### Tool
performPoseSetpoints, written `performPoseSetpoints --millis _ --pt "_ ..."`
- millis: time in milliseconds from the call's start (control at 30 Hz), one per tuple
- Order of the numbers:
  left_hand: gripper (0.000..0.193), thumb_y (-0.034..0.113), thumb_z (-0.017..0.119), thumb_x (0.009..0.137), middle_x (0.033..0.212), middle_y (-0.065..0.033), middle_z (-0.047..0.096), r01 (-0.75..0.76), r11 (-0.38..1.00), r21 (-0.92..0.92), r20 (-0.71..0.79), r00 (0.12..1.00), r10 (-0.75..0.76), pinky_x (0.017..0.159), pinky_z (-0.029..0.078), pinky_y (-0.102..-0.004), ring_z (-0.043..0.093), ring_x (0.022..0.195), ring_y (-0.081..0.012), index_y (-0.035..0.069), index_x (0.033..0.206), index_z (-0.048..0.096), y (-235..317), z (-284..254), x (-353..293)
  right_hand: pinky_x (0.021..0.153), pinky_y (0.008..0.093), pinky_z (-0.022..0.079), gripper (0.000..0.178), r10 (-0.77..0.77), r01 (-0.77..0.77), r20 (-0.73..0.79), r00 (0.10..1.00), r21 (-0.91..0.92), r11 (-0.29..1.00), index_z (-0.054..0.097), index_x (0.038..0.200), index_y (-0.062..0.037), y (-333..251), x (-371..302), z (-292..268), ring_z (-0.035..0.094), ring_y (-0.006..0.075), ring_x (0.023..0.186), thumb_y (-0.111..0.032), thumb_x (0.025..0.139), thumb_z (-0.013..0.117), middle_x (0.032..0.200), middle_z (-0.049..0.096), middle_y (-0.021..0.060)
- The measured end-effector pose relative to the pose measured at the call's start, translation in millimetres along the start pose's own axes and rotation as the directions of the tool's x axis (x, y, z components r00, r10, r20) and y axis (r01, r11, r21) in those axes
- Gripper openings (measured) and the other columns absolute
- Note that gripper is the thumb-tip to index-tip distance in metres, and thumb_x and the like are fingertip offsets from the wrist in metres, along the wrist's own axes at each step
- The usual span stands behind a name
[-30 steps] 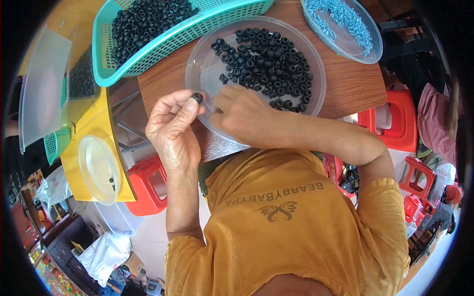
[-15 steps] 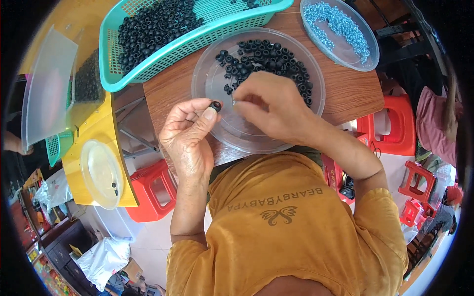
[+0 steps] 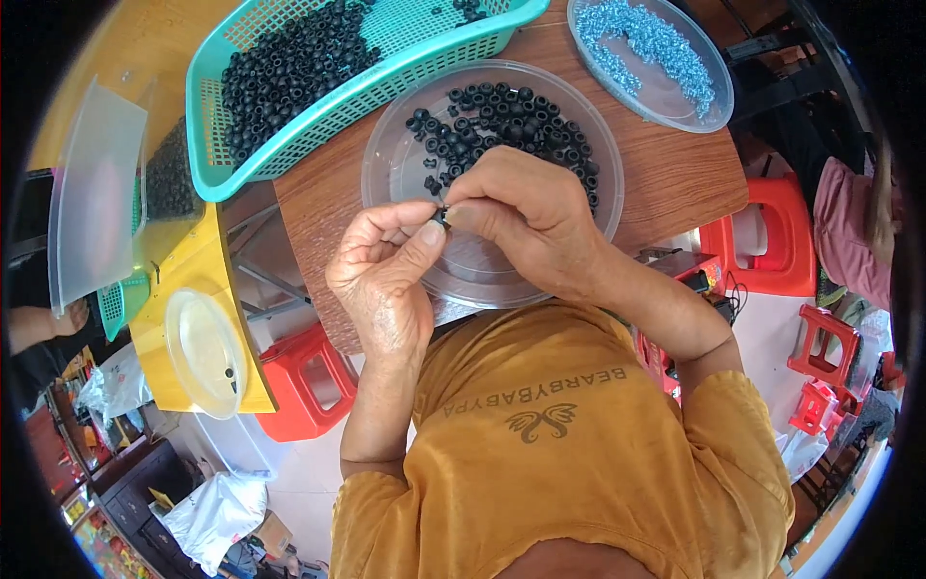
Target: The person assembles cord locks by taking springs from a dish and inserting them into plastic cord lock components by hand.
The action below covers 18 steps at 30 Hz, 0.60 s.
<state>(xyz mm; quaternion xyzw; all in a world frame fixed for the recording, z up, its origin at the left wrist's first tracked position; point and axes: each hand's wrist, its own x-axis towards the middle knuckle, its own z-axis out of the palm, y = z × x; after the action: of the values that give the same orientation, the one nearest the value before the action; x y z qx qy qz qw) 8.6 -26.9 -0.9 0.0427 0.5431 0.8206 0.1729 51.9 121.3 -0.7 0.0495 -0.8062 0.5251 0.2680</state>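
Note:
Between the thumb and forefinger of my left hand (image 3: pixel 386 275) is a small round hollow black plastic piece (image 3: pixel 441 215). My right hand (image 3: pixel 540 217) is closed in a pinch, its fingertips meeting that piece from the right. Whatever lies between the right fingertips is too small and covered to make out. Both hands are over the near left part of a round clear plastic tray (image 3: pixel 463 270). Many similar black pieces (image 3: pixel 516 121) lie heaped in the tray's far side, partly hidden behind my right hand.
A teal mesh basket (image 3: pixel 318 125) with black pieces stands at the far left. Small light-blue pieces (image 3: pixel 670 58) fill part of a clear dish (image 3: pixel 694 121) at the far right. A yellow table (image 3: pixel 154 343) on the left bears a round lid-like dish (image 3: pixel 198 357). Red stools (image 3: pixel 776 241) flank the brown table (image 3: pixel 666 193).
My hands have come together: the right fingertips, apart from the black piece before, now touch it. The left hand has shifted slightly right, and the whole view has moved a little.

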Motion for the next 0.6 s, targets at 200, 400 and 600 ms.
performPoseSetpoints --millis 200,400,600 --pt "0.02 -0.012 0.067 0.073 0.088 -0.012 0.065 -0.013 1.0 0.019 -0.001 1.0 0.013 0.074 0.052 -0.0257 0.062 0.078 -0.0145 -0.005 0.091 0.062 -2.7 0.0 1.7 0.059 0.0312 0.045 0.008 0.23 -0.229 0.006 0.973 0.147 0.962 0.062 0.08 -0.0031 -6.0 -1.1 0.8 0.056 0.022 0.066 -0.002 0.074 0.066 0.071 0.056 0.0075" --pt "0.018 -0.009 0.067 0.074 0.089 -0.0144 0.065 0.014 1.0 -0.023 0.022 1.0 -0.014 0.074 0.052 -0.0289 0.062 0.078 -0.0181 -0.005 0.091 0.06 -5.1 1.2 3.3 0.058 0.0298 0.044 0.011 0.164 -0.154 -0.043 0.986 0.181 0.971 0.063 0.081 -0.0022 1.2 -4.8 1.8 0.056 0.019 0.067 0.001 0.071 0.067 0.071 0.056 0.0066" --pt "0.019 -0.011 0.067 0.074 0.089 -0.0131 0.066 0.146 0.972 -0.185 0.028 0.989 -0.143 0.077 0.051 -0.0256 0.062 0.08 -0.016 -0.004 0.09 0.061 -11.2 0.1 7.7 0.058 0.0291 0.043 0.014 0.176 -0.155 -0.109 0.978 0.18 0.971 0.063 0.079 -0.0013 2.1 -11.7 3.1 0.055 0.0176 0.065 0.004 0.068 0.069 0.069 0.055 0.0059"
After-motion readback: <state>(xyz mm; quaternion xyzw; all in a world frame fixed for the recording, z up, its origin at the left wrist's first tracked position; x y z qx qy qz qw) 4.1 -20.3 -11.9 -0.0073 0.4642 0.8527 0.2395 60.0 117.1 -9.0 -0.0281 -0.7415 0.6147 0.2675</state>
